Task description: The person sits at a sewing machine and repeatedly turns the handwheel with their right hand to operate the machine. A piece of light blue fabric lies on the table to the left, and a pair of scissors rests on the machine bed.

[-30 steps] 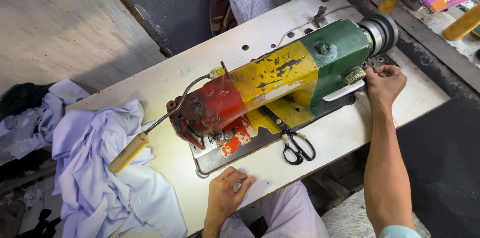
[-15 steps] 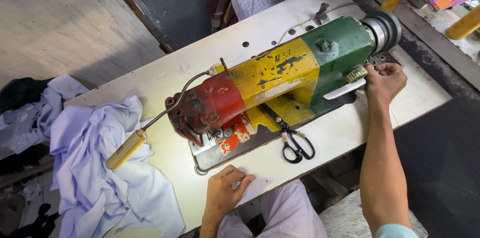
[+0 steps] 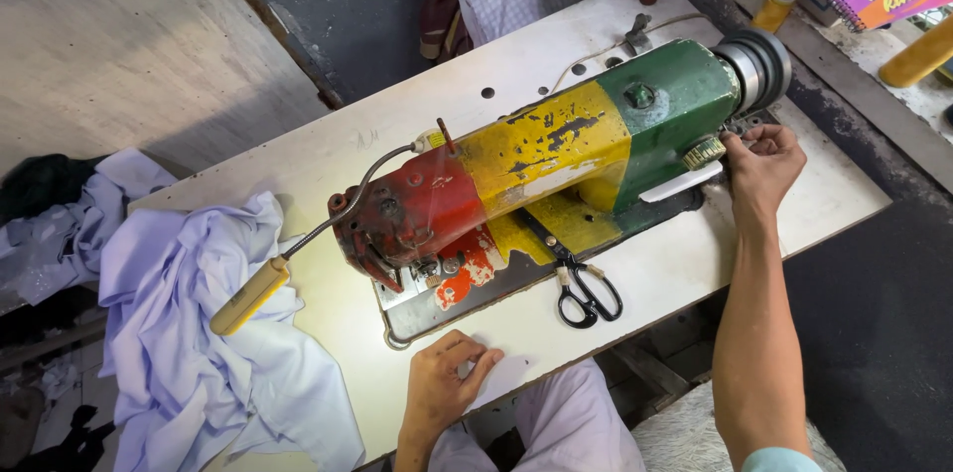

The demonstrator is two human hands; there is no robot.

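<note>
The heavy cast-metal sewing machine painted red, yellow and green (image 3: pixel 556 174) is lying across the middle of the white desk (image 3: pixel 397 134); it looks rigid and weighty. The right hand (image 3: pixel 759 166) is pinching parts by the grey handwheel (image 3: pixel 756 65) at 2 o'clock. The left hand (image 3: pixel 447 388) is resting loosely curled, holding nothing, at 6 o'clock near the black-handled scissors (image 3: pixel 586 288).

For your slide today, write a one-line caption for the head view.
Right hand at the hand-wheel end of a red, yellow and green sewing machine; left hand flat on the table near black scissors.
</note>
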